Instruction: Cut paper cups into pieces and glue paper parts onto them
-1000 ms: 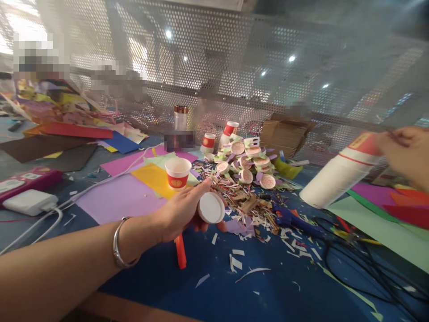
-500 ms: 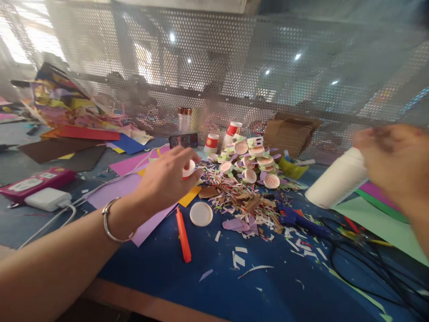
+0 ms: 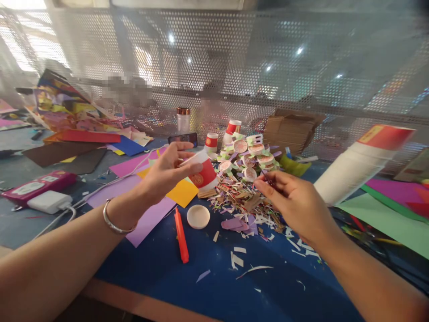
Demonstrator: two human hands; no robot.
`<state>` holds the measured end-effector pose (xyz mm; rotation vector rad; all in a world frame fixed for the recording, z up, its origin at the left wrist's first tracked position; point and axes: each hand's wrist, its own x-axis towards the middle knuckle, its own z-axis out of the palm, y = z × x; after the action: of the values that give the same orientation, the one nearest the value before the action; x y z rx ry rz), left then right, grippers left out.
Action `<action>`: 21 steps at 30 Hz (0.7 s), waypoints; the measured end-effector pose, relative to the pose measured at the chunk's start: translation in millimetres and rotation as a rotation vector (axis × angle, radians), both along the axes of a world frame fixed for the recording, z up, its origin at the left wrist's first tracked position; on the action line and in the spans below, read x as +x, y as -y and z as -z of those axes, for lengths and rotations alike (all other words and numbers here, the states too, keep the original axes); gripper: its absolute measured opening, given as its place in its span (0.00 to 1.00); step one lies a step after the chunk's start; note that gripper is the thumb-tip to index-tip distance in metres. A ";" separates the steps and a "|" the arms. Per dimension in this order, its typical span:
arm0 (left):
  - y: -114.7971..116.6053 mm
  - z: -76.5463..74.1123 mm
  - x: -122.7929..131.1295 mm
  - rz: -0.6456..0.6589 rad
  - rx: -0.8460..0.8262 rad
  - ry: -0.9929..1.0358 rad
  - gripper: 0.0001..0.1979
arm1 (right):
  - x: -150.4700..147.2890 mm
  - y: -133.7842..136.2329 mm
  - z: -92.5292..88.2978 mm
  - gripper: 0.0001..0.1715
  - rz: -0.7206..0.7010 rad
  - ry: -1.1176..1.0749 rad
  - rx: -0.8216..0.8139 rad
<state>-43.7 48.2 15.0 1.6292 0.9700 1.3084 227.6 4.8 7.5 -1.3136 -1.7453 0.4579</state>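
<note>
"Red and white paper cup [image 3: 205, 173]: give its location."

"Between the thumb and fingers of the left hand [image 3: 166, 167], apparently raised above the worktop [image 3: 251, 286]. This hand is partly open, curved to the width of the cup; its grip on the far side is not fully visible."

"State of the right hand [image 3: 298, 201]?"

"Fingertips pinched together on a small dark object [image 3: 270, 181], too indistinct to identify. Above and to the left of this hand is a pile of decorated cup pieces [image 3: 250, 158]; to its right leans a long stack of cups [image 3: 355, 167]."

"Which step is in hand?"

"By judgement, a holding step: left hand supports the cup, right hand carries the dark object, the two well apart."

"What does the next move call for?"

"Probably light pressure, as a thin wall could dent, and a steady tilt."

"Describe the cup."

"Tilted, not upright. White upper wall, broad red band, gold emblem on the band, narrow white strip at the base. Contents cannot be seen. Below the left hand lie a white disc [image 3: 198, 217] and an orange-red stick [image 3: 181, 237]."
</note>
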 end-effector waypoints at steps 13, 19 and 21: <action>30.3 7.5 27.5 0.423 -0.332 0.126 0.36 | -30.8 23.8 6.2 0.12 -0.260 -0.163 -0.108; 35.9 4.0 25.9 0.364 -0.397 0.286 0.29 | -22.3 20.8 11.4 0.14 -0.228 -0.164 -0.009; 37.9 3.8 24.5 0.360 -0.495 0.283 0.25 | -18.6 18.7 13.5 0.14 -0.199 -0.188 0.006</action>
<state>-19.2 10.4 11.2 1.1356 0.7130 0.9276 208.9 -13.9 -6.1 -1.0611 -1.7230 0.6664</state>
